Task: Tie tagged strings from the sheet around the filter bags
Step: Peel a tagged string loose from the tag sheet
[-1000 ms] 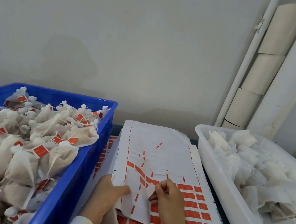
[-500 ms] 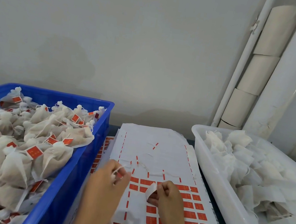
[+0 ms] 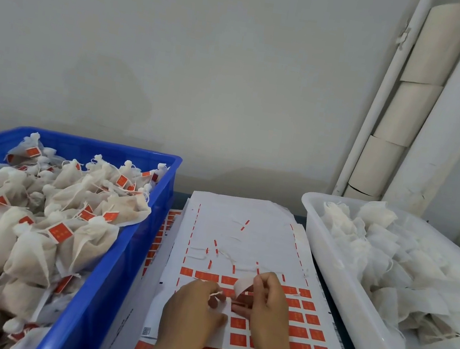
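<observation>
A white sheet (image 3: 247,230) with rows of red tags and loose strings lies in the middle of the table. My left hand (image 3: 193,312) pinches a thin white string (image 3: 216,293) just above the sheet. My right hand (image 3: 269,302) holds a small white filter bag (image 3: 243,284) between thumb and fingers, close beside the left hand. The string's tag is hidden between the hands.
A blue crate (image 3: 120,262) at the left is heaped with tied, red-tagged bags. A white tub (image 3: 335,282) at the right holds untied white filter bags. More tag sheets lie under the top one. Pale rolls and pipes (image 3: 405,111) stand against the wall at the back right.
My left hand let go of the sheet's edge, picked a string off it and moved right to meet my right hand, which kept the filter bag. The camera tilted a little.
</observation>
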A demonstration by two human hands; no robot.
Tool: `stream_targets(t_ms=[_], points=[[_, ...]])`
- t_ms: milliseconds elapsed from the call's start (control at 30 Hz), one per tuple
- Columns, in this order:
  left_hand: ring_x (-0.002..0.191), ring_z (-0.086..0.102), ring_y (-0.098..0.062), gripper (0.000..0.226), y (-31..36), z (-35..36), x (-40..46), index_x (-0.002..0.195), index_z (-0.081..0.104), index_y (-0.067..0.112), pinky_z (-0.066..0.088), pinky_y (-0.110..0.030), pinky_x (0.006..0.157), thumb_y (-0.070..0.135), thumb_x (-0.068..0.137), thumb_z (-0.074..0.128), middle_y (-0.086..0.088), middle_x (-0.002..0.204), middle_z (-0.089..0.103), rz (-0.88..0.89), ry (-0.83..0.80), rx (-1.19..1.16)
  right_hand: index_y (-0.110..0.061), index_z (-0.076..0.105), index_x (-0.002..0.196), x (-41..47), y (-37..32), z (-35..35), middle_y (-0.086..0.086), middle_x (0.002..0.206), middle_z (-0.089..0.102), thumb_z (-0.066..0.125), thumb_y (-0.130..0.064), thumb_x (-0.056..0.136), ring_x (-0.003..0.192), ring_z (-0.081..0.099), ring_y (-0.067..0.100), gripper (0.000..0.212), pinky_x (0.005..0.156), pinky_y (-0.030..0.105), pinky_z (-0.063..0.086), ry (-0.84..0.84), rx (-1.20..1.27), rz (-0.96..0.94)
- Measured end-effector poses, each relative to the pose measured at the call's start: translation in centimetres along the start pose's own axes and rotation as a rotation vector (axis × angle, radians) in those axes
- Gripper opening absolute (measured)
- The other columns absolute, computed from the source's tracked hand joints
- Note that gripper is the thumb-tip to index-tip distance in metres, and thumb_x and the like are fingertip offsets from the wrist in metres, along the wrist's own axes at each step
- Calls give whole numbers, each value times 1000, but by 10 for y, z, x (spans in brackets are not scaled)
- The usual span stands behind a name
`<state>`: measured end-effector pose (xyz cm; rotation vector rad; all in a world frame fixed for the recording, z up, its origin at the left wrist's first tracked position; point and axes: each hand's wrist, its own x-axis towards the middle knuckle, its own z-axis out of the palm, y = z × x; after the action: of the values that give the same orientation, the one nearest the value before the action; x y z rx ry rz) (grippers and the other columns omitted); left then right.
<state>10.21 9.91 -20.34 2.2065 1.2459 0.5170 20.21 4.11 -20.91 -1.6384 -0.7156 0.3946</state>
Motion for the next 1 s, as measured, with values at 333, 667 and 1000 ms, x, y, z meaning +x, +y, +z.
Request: stream_targets(t_ms=[333, 667, 1000], points=[[30, 36, -8, 41, 11, -35, 8, 58, 45, 6, 34, -12, 34, 20, 96, 35, -5, 44, 44, -452, -434, -1342, -10, 67, 85, -1, -34, -34, 0, 67, 71, 55, -12, 90, 62, 68, 12, 13, 57, 16, 53, -71, 192, -27], [40, 51, -10, 63, 25, -21, 4, 66, 51, 12, 48, -13, 51, 43, 97, 7, 1, 51, 55, -280, -526, -1109, -28, 66, 84, -18, -33, -37, -15, 92, 64, 65, -37, 79, 90, 61, 5, 11, 75, 11, 48, -184, -72, -156], [77, 59, -18, 56, 33, -17, 4, 84, 50, 22, 51, -32, 77, 59, 86, 8, 0, 86, 60, -316, -399, -1227, -46, 56, 70, -22, -31, -13, -21, 88, 52, 73, -29, 77, 93, 52, 0, 25, 84, 11, 44, -179, -299, -393]])
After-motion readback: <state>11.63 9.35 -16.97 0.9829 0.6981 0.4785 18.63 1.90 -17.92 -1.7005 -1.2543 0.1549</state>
